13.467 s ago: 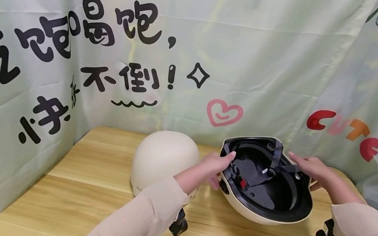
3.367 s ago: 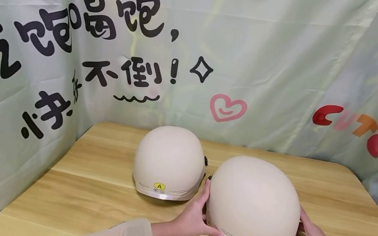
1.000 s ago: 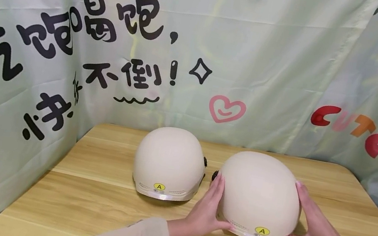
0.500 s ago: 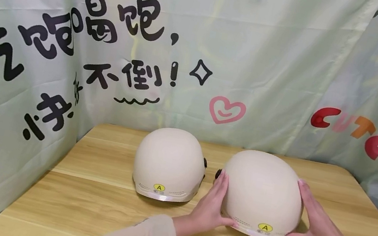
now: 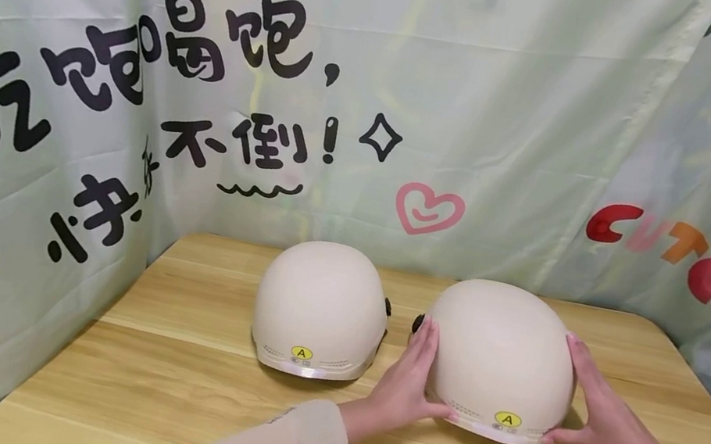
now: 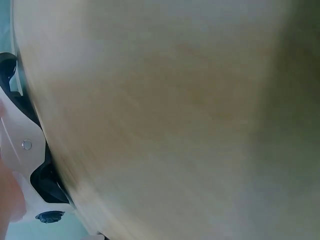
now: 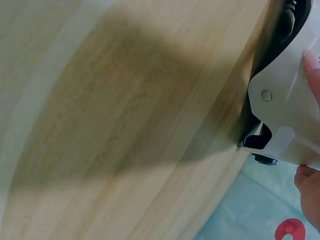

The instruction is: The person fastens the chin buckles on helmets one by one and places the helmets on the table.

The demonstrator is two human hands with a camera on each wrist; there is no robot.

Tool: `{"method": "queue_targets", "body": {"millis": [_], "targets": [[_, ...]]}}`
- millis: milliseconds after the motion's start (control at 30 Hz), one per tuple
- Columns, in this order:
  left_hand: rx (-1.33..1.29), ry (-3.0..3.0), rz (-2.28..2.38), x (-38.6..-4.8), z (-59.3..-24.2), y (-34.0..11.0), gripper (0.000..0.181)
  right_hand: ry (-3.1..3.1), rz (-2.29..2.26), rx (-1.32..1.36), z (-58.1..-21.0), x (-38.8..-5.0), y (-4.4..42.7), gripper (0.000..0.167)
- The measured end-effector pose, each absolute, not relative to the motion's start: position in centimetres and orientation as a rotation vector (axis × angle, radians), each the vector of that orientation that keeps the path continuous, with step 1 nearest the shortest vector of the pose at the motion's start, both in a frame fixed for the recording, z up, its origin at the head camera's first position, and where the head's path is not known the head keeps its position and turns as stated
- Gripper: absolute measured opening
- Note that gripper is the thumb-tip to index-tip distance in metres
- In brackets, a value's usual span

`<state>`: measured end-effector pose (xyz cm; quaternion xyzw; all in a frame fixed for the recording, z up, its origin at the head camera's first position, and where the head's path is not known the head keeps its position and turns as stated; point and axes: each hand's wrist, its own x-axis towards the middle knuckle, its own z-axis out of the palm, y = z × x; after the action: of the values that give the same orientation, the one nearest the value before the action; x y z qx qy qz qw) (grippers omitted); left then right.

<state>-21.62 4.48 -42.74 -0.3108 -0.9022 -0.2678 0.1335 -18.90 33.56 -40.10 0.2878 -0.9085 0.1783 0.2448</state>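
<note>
Two cream helmets stand dome up on the wooden table, side by side with a gap between them. The left hand (image 5: 401,385) holds the left side of the right-hand helmet (image 5: 499,358), thumb at its front rim. On the other side of that helmet, the right hand (image 5: 605,425) holds it with the thumb low at the rim. Untouched, the other helmet (image 5: 321,303) is left of the hands, a yellow "A" sticker on its front. The right wrist view shows the held helmet's shell (image 7: 285,105) beside fingers; the left wrist view shows its edge (image 6: 22,135).
The wooden table (image 5: 154,393) reaches back to a pale green curtain (image 5: 522,124) printed with black characters, a pink heart and the word CUTE. Curtain cloth also hangs along the left and right sides.
Over the last second the held helmet has shifted slightly back and to the right with both hands. Earlier it was upside down, its black lining and straps showing. The left-hand helmet now faces front.
</note>
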Motion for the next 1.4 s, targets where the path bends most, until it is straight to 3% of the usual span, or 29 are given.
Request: {"method": "queue_targets", "body": {"millis": [1133,1300,1400], "targets": [[-0.858,-2.701,-0.751,-23.0,-42.3,6.0,0.120,-2.503,0.451,0.784,-39.8,-20.1,34.6,0.143],[-0.876,-2.738,-0.850,-23.0,-41.1,5.5,0.122,-2.587,0.429,0.715,-38.4,-19.7,34.8,0.139],[-0.885,-2.716,-0.929,-22.8,-39.5,4.6,0.116,-2.516,0.421,0.674,-36.9,-19.5,34.4,0.129]]}}
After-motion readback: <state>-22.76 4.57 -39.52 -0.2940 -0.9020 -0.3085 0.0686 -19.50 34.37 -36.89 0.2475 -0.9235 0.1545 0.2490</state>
